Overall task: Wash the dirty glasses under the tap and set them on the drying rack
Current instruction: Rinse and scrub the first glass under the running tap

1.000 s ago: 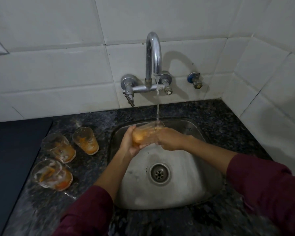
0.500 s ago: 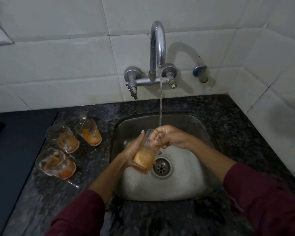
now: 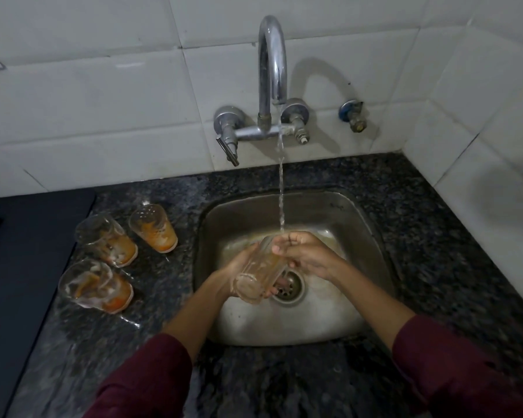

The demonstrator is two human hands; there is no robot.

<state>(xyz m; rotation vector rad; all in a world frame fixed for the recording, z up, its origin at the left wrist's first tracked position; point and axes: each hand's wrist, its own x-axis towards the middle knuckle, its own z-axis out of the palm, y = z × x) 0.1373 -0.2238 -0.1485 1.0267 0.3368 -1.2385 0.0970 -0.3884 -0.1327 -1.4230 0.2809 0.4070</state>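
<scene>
A ribbed clear glass [image 3: 258,274] lies tilted over the steel sink [image 3: 338,309], base toward me and mouth toward the tap. My left hand [image 3: 239,268] grips it from underneath. My right hand [image 3: 307,254] curls over its mouth end, fingers at the rim. Water runs from the chrome tap [image 3: 271,70] onto my right hand and the glass rim. Three dirty glasses with orange residue stand on the counter to the left: one [image 3: 154,229] at the back, one [image 3: 107,239] beside it, one [image 3: 94,286] nearest me.
A dark speckled granite counter [image 3: 435,236] surrounds the sink. A black flat surface [image 3: 18,267] lies at the far left. White tiled walls rise behind and to the right. The drain [image 3: 290,286] sits under the glass. A small valve [image 3: 352,116] is on the wall.
The glass has tipped from upright to lying with its base toward me, and its orange contents have drained out. Both hands sank lower in the sink.
</scene>
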